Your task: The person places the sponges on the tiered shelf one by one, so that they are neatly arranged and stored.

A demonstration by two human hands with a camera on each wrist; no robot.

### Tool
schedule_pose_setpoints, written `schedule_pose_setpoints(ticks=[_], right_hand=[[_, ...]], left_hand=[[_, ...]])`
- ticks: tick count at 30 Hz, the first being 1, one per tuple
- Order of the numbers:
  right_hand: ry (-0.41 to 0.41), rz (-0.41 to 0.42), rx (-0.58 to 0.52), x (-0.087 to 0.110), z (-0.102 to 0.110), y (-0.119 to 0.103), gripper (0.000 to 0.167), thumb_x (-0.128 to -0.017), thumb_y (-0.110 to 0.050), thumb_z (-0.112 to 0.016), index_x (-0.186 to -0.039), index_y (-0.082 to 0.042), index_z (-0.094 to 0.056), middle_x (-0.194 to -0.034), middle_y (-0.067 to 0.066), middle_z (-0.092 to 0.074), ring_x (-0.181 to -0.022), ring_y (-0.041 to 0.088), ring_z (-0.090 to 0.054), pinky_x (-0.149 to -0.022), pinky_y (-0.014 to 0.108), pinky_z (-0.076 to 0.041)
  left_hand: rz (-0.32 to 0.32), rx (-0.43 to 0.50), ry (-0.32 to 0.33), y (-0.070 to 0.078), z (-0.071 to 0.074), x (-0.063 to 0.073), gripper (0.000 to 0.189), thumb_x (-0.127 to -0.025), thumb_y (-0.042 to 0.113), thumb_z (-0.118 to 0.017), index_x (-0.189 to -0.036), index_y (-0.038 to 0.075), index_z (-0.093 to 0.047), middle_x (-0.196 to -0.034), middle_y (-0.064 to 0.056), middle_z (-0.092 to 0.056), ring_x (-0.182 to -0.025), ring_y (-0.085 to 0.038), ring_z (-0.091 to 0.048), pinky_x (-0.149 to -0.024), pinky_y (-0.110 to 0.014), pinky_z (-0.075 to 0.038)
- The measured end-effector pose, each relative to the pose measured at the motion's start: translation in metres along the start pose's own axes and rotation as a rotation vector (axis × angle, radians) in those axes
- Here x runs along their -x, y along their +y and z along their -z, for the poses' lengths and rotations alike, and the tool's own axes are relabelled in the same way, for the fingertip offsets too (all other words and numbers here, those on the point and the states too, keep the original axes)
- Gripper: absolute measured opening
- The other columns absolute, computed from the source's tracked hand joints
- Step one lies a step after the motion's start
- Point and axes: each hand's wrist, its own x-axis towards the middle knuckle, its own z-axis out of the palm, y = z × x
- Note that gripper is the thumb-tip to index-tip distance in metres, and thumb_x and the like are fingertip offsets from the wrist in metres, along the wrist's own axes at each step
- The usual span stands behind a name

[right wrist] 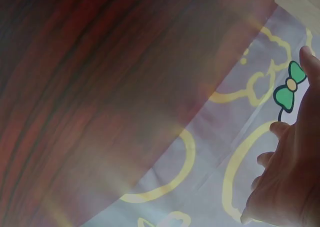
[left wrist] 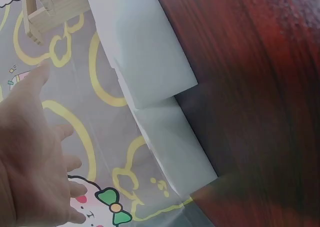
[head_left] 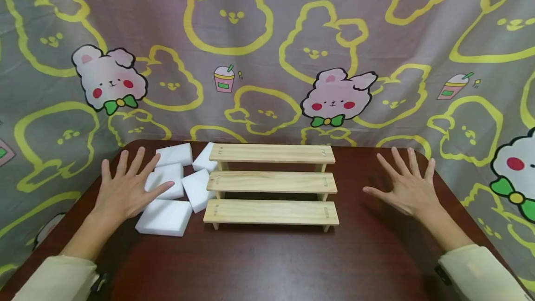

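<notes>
My left hand is spread with fingers apart, held over the left side of the table and nearest to several white foam blocks. It holds nothing. A three-tier wooden stand of pale slats stands in the middle, right of the blocks. On the other side my right hand is spread too, above the table right of the stand, with nothing in it. The left wrist view shows two white blocks beyond the palm. In the right wrist view a corner of the wooden stand shows at top right.
A dark reddish-brown wooden table lies under everything. Behind it and at both sides hangs a grey curtain printed with yellow outlines and cartoon rabbits. The foam blocks lie close together, some touching the stand's left side or nearly so.
</notes>
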Motion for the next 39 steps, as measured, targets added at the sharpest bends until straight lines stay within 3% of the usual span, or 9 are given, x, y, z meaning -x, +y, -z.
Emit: schedule_pose_setpoints(ticks=[8, 22, 33, 39], right_hand=[[-0.006, 0.019, -0.011, -0.001, 0.001, -0.009, 0.104, -0.084, -0.082, -0.056, -0.162, -0.018, -0.032, -0.169, 0.025, -0.015, -0.155, 0.051, 0.001, -0.113, 0.076, 0.014], [0.023, 0.123, -0.032, -0.004, 0.002, -0.029, 0.1, -0.084, -0.081, -0.058, -0.162, -0.022, -0.036, -0.166, 0.024, -0.027, -0.156, 0.048, -0.005, -0.113, 0.08, 0.004], [0.013, 0.225, -0.115, -0.007, 0.009, -0.052, 0.094, -0.086, -0.074, -0.063, -0.16, -0.022, -0.039, -0.167, 0.021, -0.027, -0.156, 0.047, -0.009, -0.113, 0.08, -0.002], [-0.03, 0.245, -0.234, -0.009, 0.013, -0.065, 0.089, -0.088, -0.067, -0.067, -0.159, -0.018, -0.043, -0.165, 0.022, -0.03, -0.157, 0.045, -0.007, -0.114, 0.078, -0.009]], left_hand=[[-0.019, -0.017, -0.005, 0.008, 0.003, 0.001, 0.097, -0.091, 0.076, -0.049, -0.158, 0.008, -0.038, -0.164, -0.033, -0.022, -0.15, -0.058, -0.013, -0.117, -0.075, 0.002], [-0.058, -0.036, -0.023, 0.016, -0.002, 0.001, 0.096, -0.091, 0.078, -0.046, -0.158, 0.01, -0.039, -0.164, -0.031, -0.023, -0.15, -0.057, -0.014, -0.118, -0.075, 0.0], [-0.109, -0.028, -0.107, 0.014, -0.003, 0.002, 0.095, -0.091, 0.08, -0.047, -0.159, 0.015, -0.039, -0.166, -0.029, -0.021, -0.151, -0.055, -0.013, -0.116, -0.076, -0.004], [-0.157, 0.039, -0.128, 0.011, -0.002, 0.005, 0.089, -0.095, 0.073, -0.05, -0.16, 0.014, -0.037, -0.165, -0.027, -0.025, -0.151, -0.054, -0.017, -0.115, -0.076, -0.009]])
